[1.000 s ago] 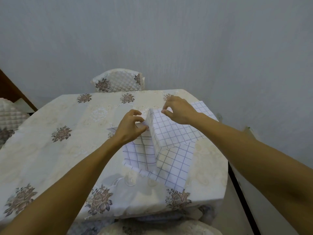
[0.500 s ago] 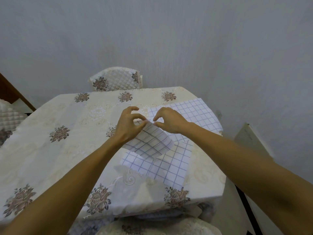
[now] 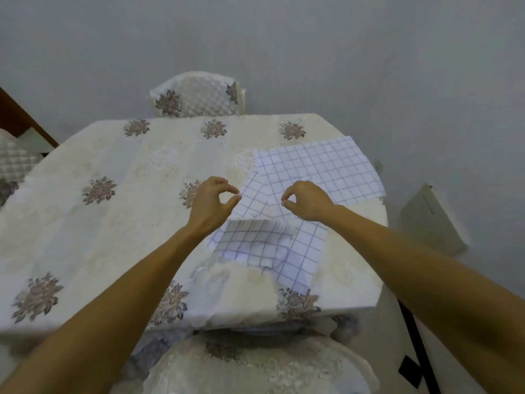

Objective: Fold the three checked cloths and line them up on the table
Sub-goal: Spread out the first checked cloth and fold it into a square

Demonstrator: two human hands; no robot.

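Note:
Three white checked cloths lie at the right end of the table [image 3: 113, 223]. The far cloth [image 3: 321, 166] is spread flat near the right edge. My left hand [image 3: 211, 207] and my right hand [image 3: 308, 200] each pinch a top corner of the middle cloth [image 3: 260, 199] between thumb and forefinger, and hold that edge stretched a little above the table. Its lower part is doubled over and rests on the near cloth [image 3: 305, 251], which lies flat close to the front edge.
A floral tablecloth covers the table. Quilted chairs stand at the far side [image 3: 199, 95], at the left [image 3: 14, 160] and right below me [image 3: 255, 365]. A pale board [image 3: 429, 217] leans on the wall past the table's right edge.
The cloth I held up has come down towards me and its lower part has settled on the near cloth. My hands have moved apart along its top edge.

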